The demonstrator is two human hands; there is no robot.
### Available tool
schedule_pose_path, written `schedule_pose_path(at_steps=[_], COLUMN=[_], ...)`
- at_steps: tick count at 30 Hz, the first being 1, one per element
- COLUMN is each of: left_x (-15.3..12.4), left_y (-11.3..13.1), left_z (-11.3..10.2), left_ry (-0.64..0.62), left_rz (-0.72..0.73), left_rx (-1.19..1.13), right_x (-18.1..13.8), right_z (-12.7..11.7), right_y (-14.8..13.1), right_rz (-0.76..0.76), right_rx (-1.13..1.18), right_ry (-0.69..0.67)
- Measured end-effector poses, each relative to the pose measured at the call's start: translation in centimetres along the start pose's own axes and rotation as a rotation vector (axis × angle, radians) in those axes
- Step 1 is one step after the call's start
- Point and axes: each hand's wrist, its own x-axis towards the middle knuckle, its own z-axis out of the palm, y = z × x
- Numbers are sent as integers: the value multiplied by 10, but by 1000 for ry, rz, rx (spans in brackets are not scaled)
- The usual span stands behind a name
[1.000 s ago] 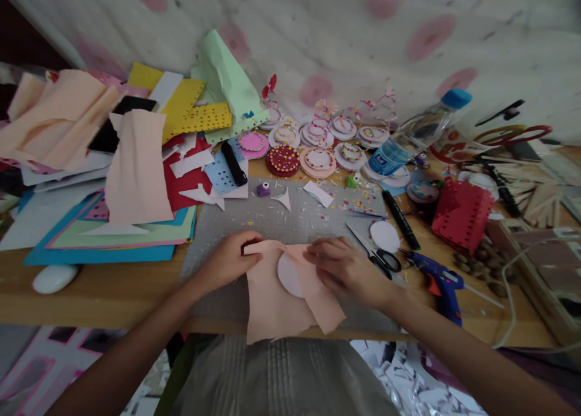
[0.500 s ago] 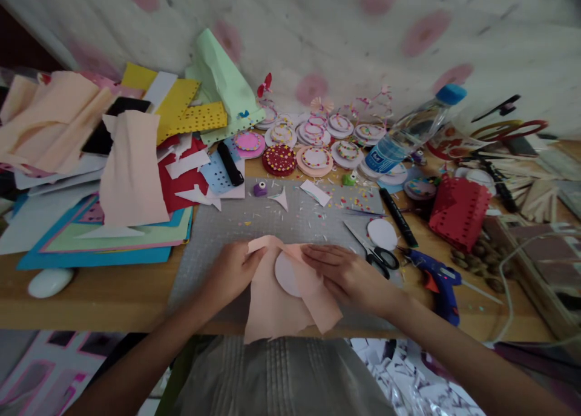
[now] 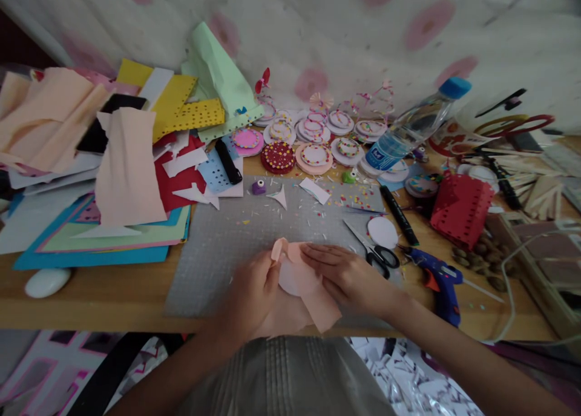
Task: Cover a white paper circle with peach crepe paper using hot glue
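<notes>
A sheet of peach crepe paper (image 3: 285, 316) lies at the front edge of the table, partly folded over a white paper disc (image 3: 290, 277). My left hand (image 3: 254, 289), somewhat blurred, pinches the upper left part of the crepe paper, which curls up at its fingertips. On the other side my right hand (image 3: 338, 270) presses its fingers on the folded paper along the disc's right edge. Part of the disc is covered by the fold. Black-handled scissors (image 3: 379, 255) and a second white disc (image 3: 382, 232) lie just right of my right hand.
Under the work is a grey cutting mat (image 3: 204, 252) with paper scraps. A blue glue gun (image 3: 440, 280) and a black marker (image 3: 399, 216) lie to the right. Behind stand decorated paper discs (image 3: 278, 157) and a water bottle (image 3: 408, 131). Coloured paper (image 3: 113, 258) is stacked left.
My left hand has moved right and inward, bringing the left edge of the crepe paper toward the disc. My right hand stays nearly in place.
</notes>
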Motion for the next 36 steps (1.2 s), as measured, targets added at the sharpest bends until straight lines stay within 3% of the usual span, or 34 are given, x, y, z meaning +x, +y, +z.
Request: schedule_pose_path(at_steps=[13, 27, 36], left_x=[-15, -18, -38], left_y=[-6, 1, 3], left_z=[19, 43, 48], left_ry=[-52, -78, -135], left_rz=[437, 347, 304], left_rx=[519, 665, 516], right_x=[-2, 1, 1], right_z=[4, 1, 0], right_y=[-3, -8, -3], right_rz=[24, 4, 24], right_rx=[1, -16, 47], right_ry=[4, 22, 10])
